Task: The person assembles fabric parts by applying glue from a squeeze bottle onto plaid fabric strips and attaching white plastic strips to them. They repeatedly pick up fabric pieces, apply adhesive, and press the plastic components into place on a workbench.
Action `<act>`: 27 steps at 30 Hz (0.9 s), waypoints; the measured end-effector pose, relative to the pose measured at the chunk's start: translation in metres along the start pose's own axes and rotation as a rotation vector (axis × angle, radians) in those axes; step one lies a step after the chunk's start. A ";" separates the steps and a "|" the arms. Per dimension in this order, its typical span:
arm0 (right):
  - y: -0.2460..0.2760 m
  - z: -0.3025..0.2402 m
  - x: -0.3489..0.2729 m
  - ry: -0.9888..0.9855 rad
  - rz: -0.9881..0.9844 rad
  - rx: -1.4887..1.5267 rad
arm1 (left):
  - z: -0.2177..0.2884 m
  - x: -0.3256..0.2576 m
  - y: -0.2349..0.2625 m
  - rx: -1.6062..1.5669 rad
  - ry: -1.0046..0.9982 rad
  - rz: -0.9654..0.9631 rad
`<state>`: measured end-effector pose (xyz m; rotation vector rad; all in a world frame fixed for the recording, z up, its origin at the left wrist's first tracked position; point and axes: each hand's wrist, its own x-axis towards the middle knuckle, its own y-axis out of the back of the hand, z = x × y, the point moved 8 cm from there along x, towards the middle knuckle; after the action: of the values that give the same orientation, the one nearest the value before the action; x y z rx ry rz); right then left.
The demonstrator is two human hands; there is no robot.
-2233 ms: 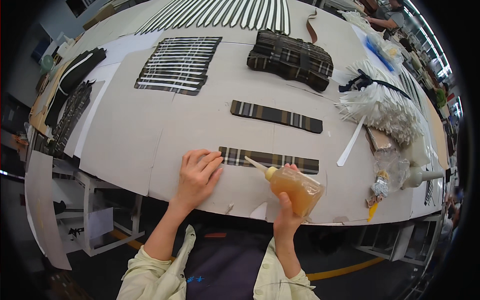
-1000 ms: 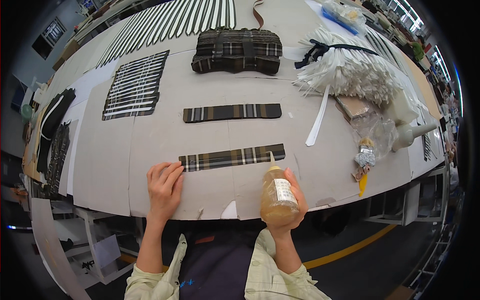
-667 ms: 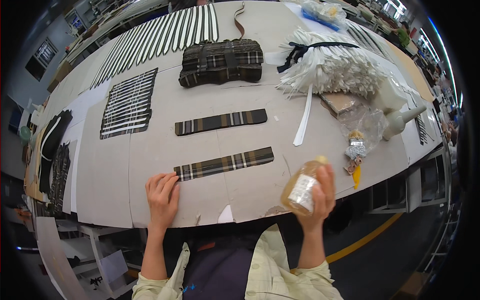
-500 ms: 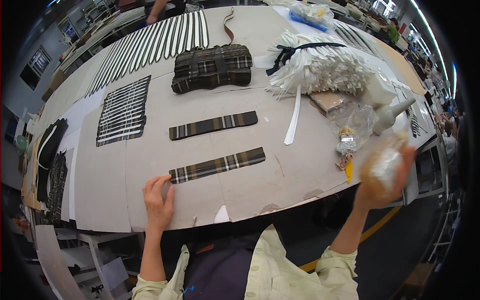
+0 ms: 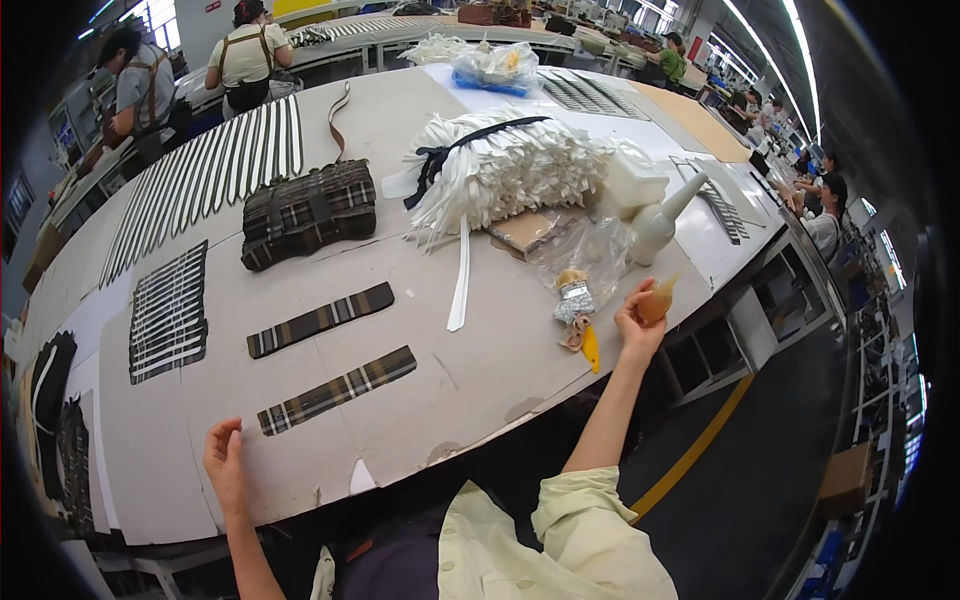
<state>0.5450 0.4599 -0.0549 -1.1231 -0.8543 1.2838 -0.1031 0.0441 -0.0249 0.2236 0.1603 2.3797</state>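
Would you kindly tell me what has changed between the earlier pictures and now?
The right hand has carried the translucent amber bottle away from the nearer dark plaid fabric strip, rightward past the yellow-handled brush, still holding it. The left hand has come off the strip's left end. That strip and the tied bundle of white strips stayed put.

Amber bottle (image 5: 657,302): is being partly covered by the right hand (image 5: 636,318).
Left forearm (image 5: 250,552): is being cut by the lower edge.
Farthest workers (image 5: 772,113): are being shown indistinctly.
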 end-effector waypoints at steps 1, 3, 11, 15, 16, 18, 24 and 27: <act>0.007 0.005 0.001 0.019 -0.022 0.037 | 0.000 0.000 0.008 -0.002 0.004 0.048; 0.006 0.011 0.004 -0.039 -0.023 0.120 | 0.000 -0.003 0.022 0.004 0.000 0.143; -0.022 0.149 -0.074 -0.213 -0.307 -1.069 | -0.004 0.006 0.010 -0.007 0.004 0.111; 0.026 0.262 -0.053 -0.208 -0.396 -2.011 | 0.028 -0.006 -0.003 0.016 -0.030 0.092; 0.042 0.274 -0.032 -0.136 -0.411 -2.120 | 0.031 -0.008 -0.007 -0.024 -0.021 0.076; 0.057 0.274 0.012 0.075 -0.416 -2.339 | 0.041 -0.006 -0.034 -0.059 -0.016 -0.021; 0.073 0.270 0.056 -0.096 -0.508 -2.394 | 0.074 -0.001 -0.089 -0.189 0.031 -0.209; 0.067 0.283 0.021 -0.388 -0.381 -2.036 | 0.092 0.002 -0.113 -0.163 0.079 -0.314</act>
<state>0.2597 0.5197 -0.0438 -1.9271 -2.6997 -0.1653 -0.0104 0.1324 0.0449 0.0238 0.0342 2.0766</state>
